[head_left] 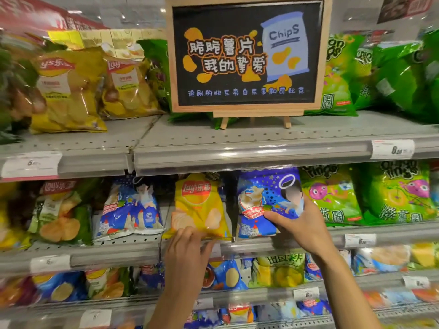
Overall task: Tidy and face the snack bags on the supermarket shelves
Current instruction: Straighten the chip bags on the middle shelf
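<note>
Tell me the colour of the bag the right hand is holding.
Blue with white stars and cartoon artwork: the chip bag gripped by the right hand, head view.
</note>
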`<state>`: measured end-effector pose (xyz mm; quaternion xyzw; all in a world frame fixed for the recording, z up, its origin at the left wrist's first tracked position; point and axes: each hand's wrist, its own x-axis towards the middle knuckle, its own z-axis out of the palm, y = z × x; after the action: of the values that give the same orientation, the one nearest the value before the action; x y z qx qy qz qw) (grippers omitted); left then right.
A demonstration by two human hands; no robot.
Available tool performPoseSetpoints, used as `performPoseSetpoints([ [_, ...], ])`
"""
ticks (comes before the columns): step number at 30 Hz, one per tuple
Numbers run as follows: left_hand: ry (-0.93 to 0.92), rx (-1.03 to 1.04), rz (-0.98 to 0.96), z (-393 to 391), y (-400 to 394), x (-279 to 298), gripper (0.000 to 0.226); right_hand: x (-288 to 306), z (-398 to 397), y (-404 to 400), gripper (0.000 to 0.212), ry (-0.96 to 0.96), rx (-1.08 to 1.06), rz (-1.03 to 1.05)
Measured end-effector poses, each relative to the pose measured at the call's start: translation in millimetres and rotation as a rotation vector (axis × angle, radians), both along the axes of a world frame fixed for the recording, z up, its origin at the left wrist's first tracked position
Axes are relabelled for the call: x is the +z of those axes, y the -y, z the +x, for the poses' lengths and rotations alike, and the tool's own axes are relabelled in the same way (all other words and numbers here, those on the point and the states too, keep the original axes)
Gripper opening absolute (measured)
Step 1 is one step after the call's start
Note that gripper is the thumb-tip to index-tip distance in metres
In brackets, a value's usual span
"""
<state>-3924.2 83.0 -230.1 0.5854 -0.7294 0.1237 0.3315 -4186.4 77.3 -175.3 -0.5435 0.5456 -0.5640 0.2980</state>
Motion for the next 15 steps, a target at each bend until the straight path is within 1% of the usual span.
performPoseSetpoints([
  [5, -0.074, -0.028, 0.045, 0.9, -0.3, -1.4, 0.020, -11.8, -14.3, 1.4, 0.061, 0.009, 0.036, 0.079],
  [7, -0.095, -0.028, 0.038, -0.3, 0.7, 0.2, 0.020, -20.4, -19.5, 0.5, 0.063, 0.055, 0.067, 0.136],
  [9, -0.118, -0.024, 0.040, -2.4, 0.7, 2.0, 0.019, -21.9, -23.5, 4.8, 0.057, 0.088, 0.081, 0.177],
  [12, -0.149, -0.028, 0.028, -4.2, -0.7, 2.4, 0.019, -15.6, -25.3, 22.2, 0.044, 0.062, 0.048, 0.164],
  [15, -0.180, -0.046, 0.019, -4.7, -0.8, 2.9, 0.020, -10.0, -20.5, 44.1, 0.042, 0.073, 0.041, 0.166],
])
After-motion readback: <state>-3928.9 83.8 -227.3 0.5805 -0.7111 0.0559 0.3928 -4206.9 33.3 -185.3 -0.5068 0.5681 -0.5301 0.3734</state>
